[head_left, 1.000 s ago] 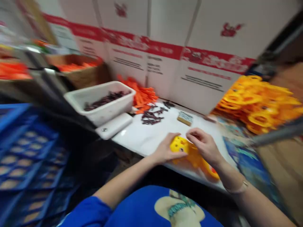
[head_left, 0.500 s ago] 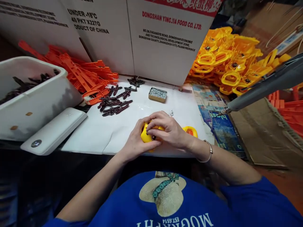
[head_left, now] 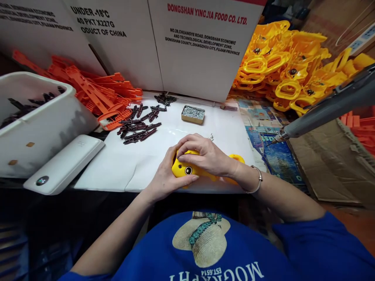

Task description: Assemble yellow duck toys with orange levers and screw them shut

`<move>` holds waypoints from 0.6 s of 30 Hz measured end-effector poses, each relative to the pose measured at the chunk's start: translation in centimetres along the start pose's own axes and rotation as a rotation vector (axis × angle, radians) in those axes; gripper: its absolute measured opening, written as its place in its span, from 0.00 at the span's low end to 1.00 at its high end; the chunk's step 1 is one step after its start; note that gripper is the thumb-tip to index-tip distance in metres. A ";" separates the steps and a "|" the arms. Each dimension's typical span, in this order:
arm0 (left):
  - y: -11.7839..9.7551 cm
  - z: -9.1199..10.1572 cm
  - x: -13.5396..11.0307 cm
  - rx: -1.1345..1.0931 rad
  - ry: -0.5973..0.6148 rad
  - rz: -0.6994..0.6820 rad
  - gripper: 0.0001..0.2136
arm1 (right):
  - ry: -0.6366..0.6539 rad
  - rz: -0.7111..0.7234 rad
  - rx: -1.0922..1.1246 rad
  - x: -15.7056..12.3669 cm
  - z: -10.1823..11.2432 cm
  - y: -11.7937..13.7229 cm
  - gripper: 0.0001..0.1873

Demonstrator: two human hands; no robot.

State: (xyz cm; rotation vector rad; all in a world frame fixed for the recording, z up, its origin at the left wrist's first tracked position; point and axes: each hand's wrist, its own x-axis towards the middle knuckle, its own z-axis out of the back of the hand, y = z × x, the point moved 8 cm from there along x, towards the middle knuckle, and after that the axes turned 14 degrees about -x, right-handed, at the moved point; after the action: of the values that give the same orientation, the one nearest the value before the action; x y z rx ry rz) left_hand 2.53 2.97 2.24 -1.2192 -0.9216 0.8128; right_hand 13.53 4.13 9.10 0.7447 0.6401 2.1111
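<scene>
A yellow plastic toy body (head_left: 178,170) with a round black-and-white eye lies at the front edge of the white work surface. My left hand (head_left: 164,177) is closed round its left end, thumb along the near side. Over its top my right hand (head_left: 205,156) is curled, fingers bent against the upper edge; anything small between those fingertips is hidden. A yellow loop handle (head_left: 238,158) shows beyond my right wrist. Past my right hand lie a few small screws (head_left: 211,137). Farther back stands a tin of screws (head_left: 193,114).
Dark plastic pieces (head_left: 140,130) and orange plastic parts (head_left: 88,91) lie at left, near a white bin (head_left: 38,132) and white power bank (head_left: 64,164). A grey electric screwdriver (head_left: 319,107) hangs at right before piled yellow toy bodies (head_left: 281,70). White cartons (head_left: 196,66) wall the back.
My right fingers have lifted slightly off the toy's near side, so its eye and a small hole now show. The view has shifted a little.
</scene>
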 end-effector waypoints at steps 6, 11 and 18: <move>0.2 0.2 0.0 0.044 -0.010 0.017 0.33 | 0.036 -0.023 -0.009 0.8 -0.6 -0.1 0.06; 0.5 0.3 0.1 0.053 -0.031 0.041 0.32 | 0.041 -0.030 0.037 0.7 -0.8 -0.2 0.06; 0.5 0.3 0.1 0.070 -0.024 0.061 0.32 | 0.030 -0.125 0.255 0.6 -0.4 -1.4 0.05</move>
State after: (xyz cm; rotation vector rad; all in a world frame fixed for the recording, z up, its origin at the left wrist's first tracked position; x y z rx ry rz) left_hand 2.32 3.24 1.80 -1.1840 -0.8719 0.9032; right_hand 13.68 5.30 8.02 0.7901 0.9602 1.9511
